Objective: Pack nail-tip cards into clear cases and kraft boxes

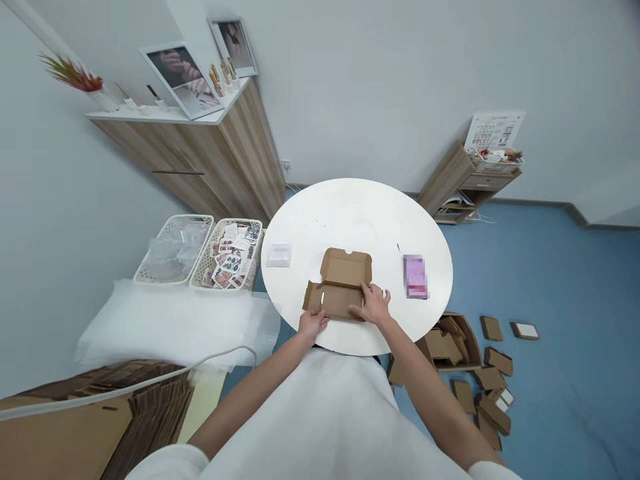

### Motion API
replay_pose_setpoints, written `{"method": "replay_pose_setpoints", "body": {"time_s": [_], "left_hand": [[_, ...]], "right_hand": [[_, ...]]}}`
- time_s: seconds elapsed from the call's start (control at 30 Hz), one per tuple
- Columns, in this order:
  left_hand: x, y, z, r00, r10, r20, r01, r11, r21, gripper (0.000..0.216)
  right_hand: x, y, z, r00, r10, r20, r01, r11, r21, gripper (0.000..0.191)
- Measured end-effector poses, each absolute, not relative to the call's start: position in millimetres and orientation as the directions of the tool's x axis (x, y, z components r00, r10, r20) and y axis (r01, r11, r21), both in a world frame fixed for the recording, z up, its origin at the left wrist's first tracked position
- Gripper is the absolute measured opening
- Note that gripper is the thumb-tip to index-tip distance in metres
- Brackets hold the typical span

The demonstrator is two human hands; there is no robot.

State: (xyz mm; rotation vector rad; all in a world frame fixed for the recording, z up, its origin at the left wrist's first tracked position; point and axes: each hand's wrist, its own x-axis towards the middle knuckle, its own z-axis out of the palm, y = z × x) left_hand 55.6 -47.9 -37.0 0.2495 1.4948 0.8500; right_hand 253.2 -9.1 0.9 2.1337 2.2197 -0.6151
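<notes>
A small brown cardboard box (345,270) lies unfolded on the white round table (345,207), its lid panel raised toward the far side and its left side flap spread out. My left hand (313,325) grips the box's near left edge, with the fingertips at the base of that flap. At the opposite end, my right hand (374,305) holds the right side wall, thumb over the inside and fingers along the outer edge. A white slit shows near the left flap.
On the table, a clear flat pack (279,255) lies left and a purple pack (416,277) right. Baskets (203,280) of printed cards and plastic bags stand left, above white sheets (175,327) and stacked cardboard (60,433). Small boxes (493,413) litter the floor by a full carton (473,340).
</notes>
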Motion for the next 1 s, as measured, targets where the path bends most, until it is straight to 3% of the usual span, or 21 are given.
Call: {"method": "replay_pose_setpoints", "body": {"time_s": [0.17, 0.33, 0.5, 0.73, 0.9, 1.0], "left_hand": [[57, -49, -36, -0.128, 0.628, -0.767, -0.364, 0.69, 0.626, 0.016], [56, -48, -38, -0.113, 0.626, -0.772, -0.376, 0.692, 0.616, 0.021], [53, -44, -40, -0.102, 0.646, -0.756, -0.34, 0.692, 0.637, 0.021], [32, -46, -36, -0.105, 0.74, -0.665, -0.018, 0.667, 0.745, 0.029], [0, -46, -36, -0.426, 0.819, -0.383, 0.223, 0.506, 0.833, 0.033], [-7, -34, -38, -0.335, 0.831, -0.444, 0.228, 0.529, 0.817, 0.047]], "right_hand": [[244, -13, 5, -0.071, 0.985, -0.158, 0.992, 0.054, -0.111, 0.076], [249, -11, 4, -0.232, 0.923, -0.306, 0.972, 0.208, -0.109, 0.083], [256, -8, 3, -0.292, 0.864, -0.409, 0.956, 0.266, -0.121, 0.105], [253, -8, -4, -0.218, 0.891, -0.399, 0.975, 0.182, -0.127, 0.104], [252, -8, -5, -0.225, 0.9, -0.375, 0.971, 0.173, -0.167, 0.104], [251, -10, -5, -0.227, 0.899, -0.375, 0.97, 0.173, -0.171, 0.105]]}}
